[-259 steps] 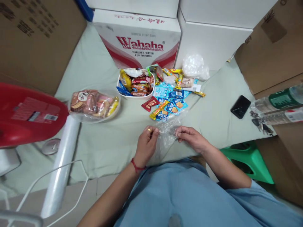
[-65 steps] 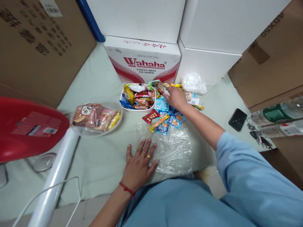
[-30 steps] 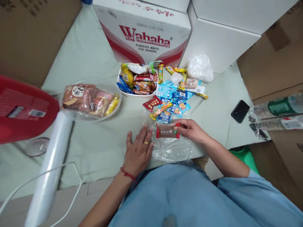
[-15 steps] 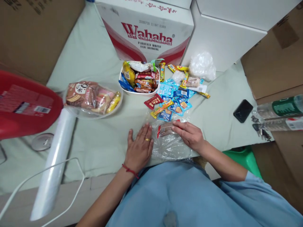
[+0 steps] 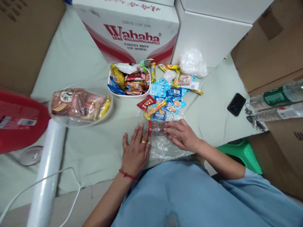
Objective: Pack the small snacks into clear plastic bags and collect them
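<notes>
Wahaha carton (image 5: 132, 34), green stool (image 5: 248, 155), keys (image 5: 257, 123) beside bottles (image 5: 276, 96)

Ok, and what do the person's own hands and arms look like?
The ungloved left hand wears a plain gold-coloured ring, with a thin red cord bracelet around the wrist. The ungloved right hand shows no jewellery; a loose light-blue fabric sleeve covers that upper arm.

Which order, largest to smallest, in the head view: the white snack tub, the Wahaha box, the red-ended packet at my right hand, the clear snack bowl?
1. Wahaha box
2. Clear snack bowl
3. White snack tub
4. Red-ended packet, partly covered by your right hand
</notes>
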`<state>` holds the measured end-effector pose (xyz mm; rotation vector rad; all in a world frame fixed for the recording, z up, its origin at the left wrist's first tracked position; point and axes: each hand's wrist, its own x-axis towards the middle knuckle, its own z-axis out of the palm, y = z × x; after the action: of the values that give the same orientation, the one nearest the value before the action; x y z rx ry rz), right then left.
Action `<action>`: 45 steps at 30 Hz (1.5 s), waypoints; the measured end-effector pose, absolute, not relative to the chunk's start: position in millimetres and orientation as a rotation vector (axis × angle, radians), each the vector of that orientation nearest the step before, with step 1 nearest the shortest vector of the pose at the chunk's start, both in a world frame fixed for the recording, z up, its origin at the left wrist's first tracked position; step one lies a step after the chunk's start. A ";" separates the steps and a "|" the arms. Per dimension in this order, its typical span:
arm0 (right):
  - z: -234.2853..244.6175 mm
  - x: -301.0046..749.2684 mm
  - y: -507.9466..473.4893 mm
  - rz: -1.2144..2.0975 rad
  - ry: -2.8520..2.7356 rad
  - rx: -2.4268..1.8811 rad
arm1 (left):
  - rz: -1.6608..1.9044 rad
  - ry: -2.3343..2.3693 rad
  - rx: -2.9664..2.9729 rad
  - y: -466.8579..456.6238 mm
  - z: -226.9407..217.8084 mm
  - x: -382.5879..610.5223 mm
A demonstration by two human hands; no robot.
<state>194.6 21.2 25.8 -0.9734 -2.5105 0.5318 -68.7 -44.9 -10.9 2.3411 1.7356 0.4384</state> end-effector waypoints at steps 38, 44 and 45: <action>75.0 94.2 324.8 -0.046 -2.506 -1.580 | 0.365 1.582 2.579 -39.8 -11.9 -144.7; 103.4 182.3 268.1 0.144 -2.156 -1.528 | 0.424 1.559 2.485 -39.2 -16.7 -148.7; 106.7 197.8 252.3 0.268 -2.133 -1.505 | 0.435 1.563 2.445 -38.7 -17.5 -149.0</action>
<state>197.8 252.3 106.7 -1.5050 -2.1332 0.2682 -149.0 -38.7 -17.5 2.4452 1.5629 0.4346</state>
